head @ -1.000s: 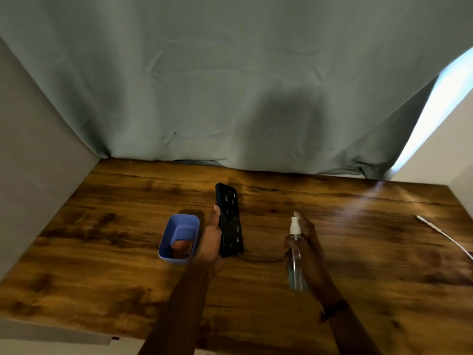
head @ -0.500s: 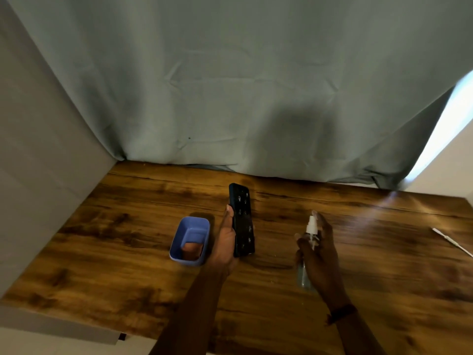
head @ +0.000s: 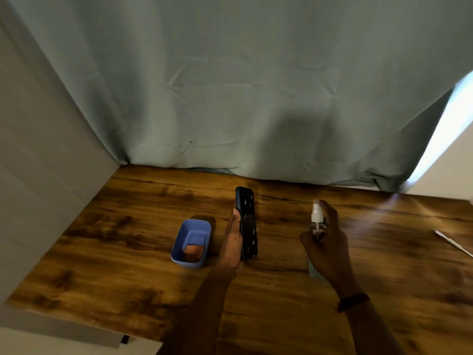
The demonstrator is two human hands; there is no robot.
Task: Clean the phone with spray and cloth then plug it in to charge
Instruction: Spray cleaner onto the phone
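Both forearms enter from the lower edge and reach forward over the wooden table (head: 128, 252). The right wrist carries a dark band (head: 353, 301).

Left hand (head: 234, 242): palm turned inward to the right, thumb up along the near side. Its fingers (head: 235, 213) are wrapped round the left long edge of the phone (head: 247, 222) and grip it. The phone is near the middle of the table, long axis pointing away from the person, dark face turned up and to the right. Pale specks show on that face. Cannot tell whether its lower end touches the table.

Right hand (head: 330, 247): back of the hand toward the camera, to the right of the phone and apart from it. It is clenched round the clear spray bottle (head: 317, 226), which is upright, with one finger laid over the white pump head. Most of the bottle body is hidden behind the hand.

Just left of the left hand, a blue tray (head: 179, 242) sits on the table with an orange cloth (head: 194, 252) folded in its near end.

Far right, a white cable (head: 453, 243) lies on the table, well apart from both hands.

Beyond the far edge of the table hangs a grey-green curtain (head: 230, 85).
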